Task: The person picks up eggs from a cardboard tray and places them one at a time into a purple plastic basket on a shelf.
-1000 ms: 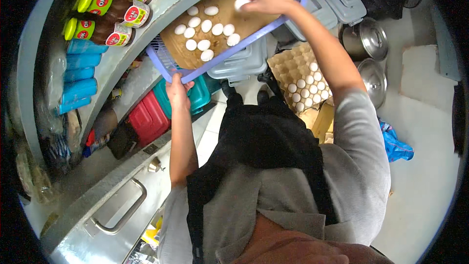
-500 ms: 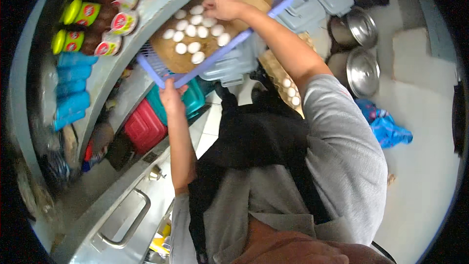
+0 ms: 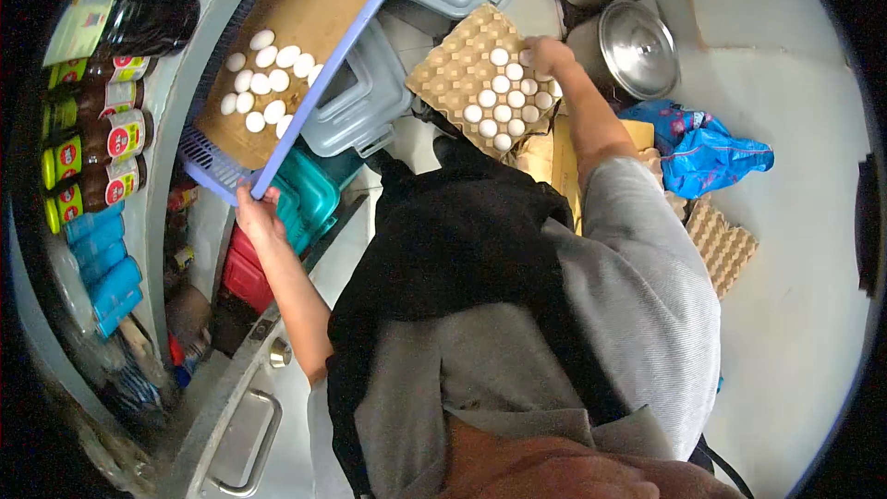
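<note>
We judge egg transfer underway: right hand (image 3: 547,55) closes on an egg (image 3: 527,57) at the carton tray (image 3: 453,74) edge; left hand (image 3: 259,217) grips the blue basket (image 3: 277,152) corner. Next: lift it clear gently.

Even, bright indoor light; glare on the steel pot lids (image 3: 637,44); strong fisheye bending and black vignette around them; focus sharp.
</note>
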Demonstrator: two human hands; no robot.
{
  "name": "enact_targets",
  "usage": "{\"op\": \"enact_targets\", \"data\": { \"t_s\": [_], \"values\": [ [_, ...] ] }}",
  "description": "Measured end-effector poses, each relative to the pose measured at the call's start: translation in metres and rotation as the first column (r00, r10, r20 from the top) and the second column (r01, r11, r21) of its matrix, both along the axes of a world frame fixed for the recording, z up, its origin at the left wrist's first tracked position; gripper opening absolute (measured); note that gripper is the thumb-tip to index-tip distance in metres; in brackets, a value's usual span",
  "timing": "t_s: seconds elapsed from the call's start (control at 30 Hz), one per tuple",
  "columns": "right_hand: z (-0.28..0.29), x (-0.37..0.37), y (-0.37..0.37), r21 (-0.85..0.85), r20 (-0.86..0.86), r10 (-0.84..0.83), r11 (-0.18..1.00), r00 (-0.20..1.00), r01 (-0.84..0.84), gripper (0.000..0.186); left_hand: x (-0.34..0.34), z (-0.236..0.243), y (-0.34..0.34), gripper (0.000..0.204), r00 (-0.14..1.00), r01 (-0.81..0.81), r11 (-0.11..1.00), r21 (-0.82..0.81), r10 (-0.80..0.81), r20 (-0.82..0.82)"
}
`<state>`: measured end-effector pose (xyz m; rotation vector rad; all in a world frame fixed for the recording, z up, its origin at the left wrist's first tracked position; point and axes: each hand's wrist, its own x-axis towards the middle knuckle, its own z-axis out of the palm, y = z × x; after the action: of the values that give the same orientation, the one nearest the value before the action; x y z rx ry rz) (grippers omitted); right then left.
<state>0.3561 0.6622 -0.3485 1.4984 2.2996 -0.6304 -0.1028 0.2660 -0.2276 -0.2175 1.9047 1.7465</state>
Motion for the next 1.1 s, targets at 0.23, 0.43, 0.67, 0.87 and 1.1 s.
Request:
{"op": "enact_targets", "data": {
  "t_s": [0.23, 0.43, 0.67, 0.87, 1.1],
  "values": [
    [-0.007, 0.001, -0.013, 0.003, 0.083, 0.148, 0.989, 0.985, -0.149, 0.043, -0.005, -0.003, -0.003, 0.029, 1.000, 0.007, 0.999, -0.050, -0.007, -0.007],
    [-0.042, 0.044, 0.002, 0.003, -0.294, -0.086, 0.996, 0.952, 0.091, 0.045, -0.006, -0.001, -0.001, 0.031, 0.999, 0.042, 0.999, -0.015, -0.041, 0.026],
    [0.003, 0.085, -0.053, -0.954, -0.298, -0.857, 0.250, -0.420, 0.167, 0.026, 0.000, 0.001, -0.007, 0.029, 1.000, -0.002, 1.000, -0.016, 0.002, -0.005],
    [-0.054, 0.067, -0.022, -0.137, -0.245, -0.480, 0.877, 0.842, 0.460, 0.044, -0.009, -0.005, 0.001, 0.032, 0.999, 0.043, 0.998, -0.051, -0.043, 0.005],
    [0.003, 0.030, -0.037, 0.029, 0.085, -0.334, 0.942, 0.939, 0.333, 0.054, -0.011, -0.010, -0.015, 0.033, 1.000, 0.005, 0.998, -0.056, -0.004, 0.015]
  ]
}}
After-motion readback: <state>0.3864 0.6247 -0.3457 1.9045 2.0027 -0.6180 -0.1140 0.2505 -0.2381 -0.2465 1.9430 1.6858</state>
